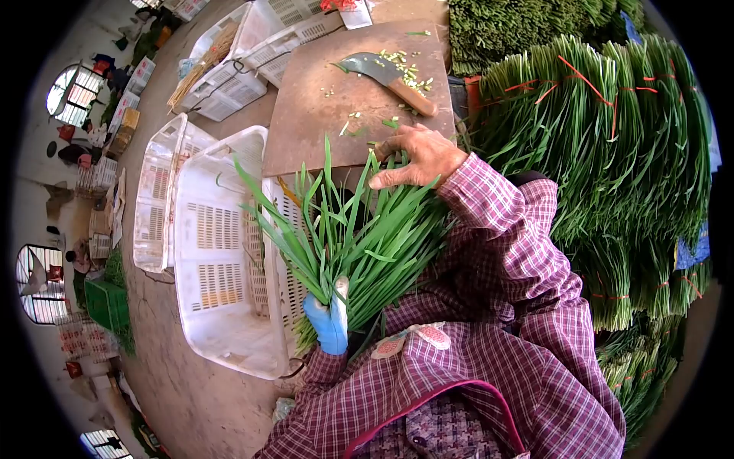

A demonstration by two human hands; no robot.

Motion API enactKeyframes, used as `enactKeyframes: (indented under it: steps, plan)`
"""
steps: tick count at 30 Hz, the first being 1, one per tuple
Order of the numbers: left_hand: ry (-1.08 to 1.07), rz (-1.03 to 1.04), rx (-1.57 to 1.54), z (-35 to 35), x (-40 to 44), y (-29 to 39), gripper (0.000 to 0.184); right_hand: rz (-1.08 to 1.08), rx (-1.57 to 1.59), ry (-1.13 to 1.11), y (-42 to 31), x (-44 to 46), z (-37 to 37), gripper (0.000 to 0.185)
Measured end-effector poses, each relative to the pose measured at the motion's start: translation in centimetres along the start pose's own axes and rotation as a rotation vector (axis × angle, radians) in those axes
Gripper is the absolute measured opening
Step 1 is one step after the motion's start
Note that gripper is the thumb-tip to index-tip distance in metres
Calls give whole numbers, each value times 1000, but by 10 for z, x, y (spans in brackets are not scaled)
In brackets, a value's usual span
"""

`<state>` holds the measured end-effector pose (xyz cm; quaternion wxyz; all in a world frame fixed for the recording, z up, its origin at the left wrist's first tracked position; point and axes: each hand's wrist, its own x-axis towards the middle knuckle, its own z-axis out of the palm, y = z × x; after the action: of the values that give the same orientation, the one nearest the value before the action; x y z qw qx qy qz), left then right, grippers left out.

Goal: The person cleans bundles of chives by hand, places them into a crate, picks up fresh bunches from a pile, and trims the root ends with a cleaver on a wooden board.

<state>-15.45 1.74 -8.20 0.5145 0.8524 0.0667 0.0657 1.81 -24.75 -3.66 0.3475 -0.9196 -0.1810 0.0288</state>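
Observation:
My left hand (330, 320), in a blue and white glove, is wrapped round a loose bunch of long green leaves (375, 245) in front of my body. The leaf tips fan up toward the board and over the crate's side. My bare right hand (413, 159) is at the near edge of the brown board (306, 115), thumb and fingers apart, just above the leaves. Whether a fingertip touches a leaf is unclear. A curved knife (375, 70) with a wooden handle lies on the board, with small green cut bits (413, 75) around it.
A white plastic crate (222, 252) stands left of the bunch, with another crate (153, 206) beyond it. More white crates (229, 92) are at the upper left. Tied green bundles (596, 115) are stacked at the right. A green crate (105, 302) sits far left.

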Motion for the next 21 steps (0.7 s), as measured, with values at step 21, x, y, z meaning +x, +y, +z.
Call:
enactKeyframes:
  steps: [21]
  plan:
    - [123, 76, -82, 5, 10, -16, 16, 282, 453, 624, 26, -7, -27, 47]
